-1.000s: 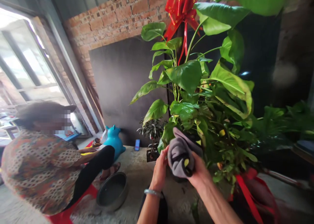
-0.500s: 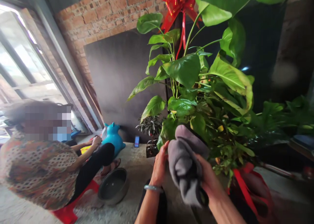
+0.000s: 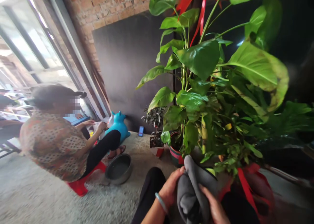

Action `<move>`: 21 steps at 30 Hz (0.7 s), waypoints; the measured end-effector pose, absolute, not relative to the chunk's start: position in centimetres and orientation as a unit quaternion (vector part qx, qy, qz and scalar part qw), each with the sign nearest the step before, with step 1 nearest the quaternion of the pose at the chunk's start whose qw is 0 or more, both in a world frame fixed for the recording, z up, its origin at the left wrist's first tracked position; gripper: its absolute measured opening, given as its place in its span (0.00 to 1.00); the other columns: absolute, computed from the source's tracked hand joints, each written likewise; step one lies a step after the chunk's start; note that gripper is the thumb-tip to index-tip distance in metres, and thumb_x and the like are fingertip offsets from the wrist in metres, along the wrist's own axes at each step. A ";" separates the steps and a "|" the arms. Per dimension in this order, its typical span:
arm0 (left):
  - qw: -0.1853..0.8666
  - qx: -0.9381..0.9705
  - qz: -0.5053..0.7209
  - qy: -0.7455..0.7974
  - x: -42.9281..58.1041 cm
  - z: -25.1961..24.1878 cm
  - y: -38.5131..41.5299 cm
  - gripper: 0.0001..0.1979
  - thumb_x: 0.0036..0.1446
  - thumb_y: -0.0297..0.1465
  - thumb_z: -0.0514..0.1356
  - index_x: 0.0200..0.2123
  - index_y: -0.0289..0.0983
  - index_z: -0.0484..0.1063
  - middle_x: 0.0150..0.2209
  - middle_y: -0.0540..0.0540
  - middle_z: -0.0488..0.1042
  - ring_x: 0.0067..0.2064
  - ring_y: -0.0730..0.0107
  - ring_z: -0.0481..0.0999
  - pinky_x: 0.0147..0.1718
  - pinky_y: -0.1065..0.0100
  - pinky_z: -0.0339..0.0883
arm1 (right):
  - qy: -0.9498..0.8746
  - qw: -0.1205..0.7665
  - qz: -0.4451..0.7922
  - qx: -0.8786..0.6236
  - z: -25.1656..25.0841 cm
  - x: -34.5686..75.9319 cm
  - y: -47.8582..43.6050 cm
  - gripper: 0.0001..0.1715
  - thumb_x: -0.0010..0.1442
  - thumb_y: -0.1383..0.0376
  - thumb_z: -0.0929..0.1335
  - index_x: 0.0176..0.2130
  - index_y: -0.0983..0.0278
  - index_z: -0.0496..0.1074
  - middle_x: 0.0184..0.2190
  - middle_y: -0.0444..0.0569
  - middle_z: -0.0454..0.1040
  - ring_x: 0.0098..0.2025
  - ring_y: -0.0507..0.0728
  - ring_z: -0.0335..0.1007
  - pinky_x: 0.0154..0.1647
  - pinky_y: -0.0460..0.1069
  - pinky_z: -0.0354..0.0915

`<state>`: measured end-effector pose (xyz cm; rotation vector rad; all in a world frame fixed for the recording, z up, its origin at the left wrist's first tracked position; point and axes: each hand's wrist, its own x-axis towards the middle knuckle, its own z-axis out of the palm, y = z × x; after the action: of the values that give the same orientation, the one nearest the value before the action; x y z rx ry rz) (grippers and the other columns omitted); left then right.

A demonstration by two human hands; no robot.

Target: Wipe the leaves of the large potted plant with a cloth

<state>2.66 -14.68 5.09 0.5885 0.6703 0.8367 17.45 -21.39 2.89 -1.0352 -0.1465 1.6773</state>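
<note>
Between my two hands is a folded, soft grey cloth (image 3: 187,188) with some black in its folds; its exact kind is not clear. My left hand (image 3: 170,186), with a pale bangle (image 3: 160,201) on the wrist, grips the cloth's left side. On the other side my right hand (image 3: 213,202) holds it, thumb lying on the fabric. The bundle is low in front of me, above my dark-clothed knees (image 3: 150,191). Just beyond it are the lower leaves of a tall green potted plant (image 3: 198,58).
At left another person (image 3: 56,142) sits on a red stool (image 3: 80,186), hands on something small. A grey basin (image 3: 119,168), a blue animal-shaped toy (image 3: 120,127), a phone (image 3: 141,131) and a small potted plant (image 3: 156,145) stand on the floor. A dark board (image 3: 132,73) leans against the brick wall.
My hands and the grey cloth have come down lower and closer to me. My left fingers now close on the cloth's edge. The view has shifted, showing more floor.
</note>
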 end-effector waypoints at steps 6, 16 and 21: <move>0.802 0.221 0.438 0.341 3.7 5.7 -15.1 0.18 0.39 0.33 0.74 0.34 0.36 0.76 0.28 0.46 0.80 0.31 0.63 0.78 0.39 0.63 0.71 | -0.137 0.555 0.598 -0.562 4.3 18.0 -21.5 0.27 0.34 0.48 0.80 0.33 0.60 0.80 0.39 0.51 0.84 0.61 0.71 0.68 0.63 0.59 0.64; 0.638 0.278 0.538 0.476 3.7 6.8 -15.0 0.25 0.37 0.45 0.75 0.22 0.38 0.64 0.19 0.57 0.64 0.23 0.79 0.60 0.25 0.73 0.57 | -0.198 0.564 0.562 -0.571 6.2 15.5 -23.5 0.45 0.38 0.47 0.80 0.51 0.66 0.75 0.42 0.54 0.83 0.52 0.70 0.76 0.53 0.59 0.70; 0.699 0.249 0.542 0.396 3.9 7.6 -15.6 0.24 0.39 0.45 0.75 0.25 0.38 0.66 0.22 0.56 0.67 0.26 0.76 0.64 0.28 0.72 0.61 | -0.120 0.542 0.645 -0.525 6.7 14.3 -25.0 0.33 0.40 0.46 0.79 0.42 0.62 0.79 0.42 0.52 0.84 0.59 0.69 0.70 0.59 0.59 0.66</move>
<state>3.86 -15.60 7.64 0.5544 0.8817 1.2079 14.32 -25.02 6.72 -1.2481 -0.2851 1.5326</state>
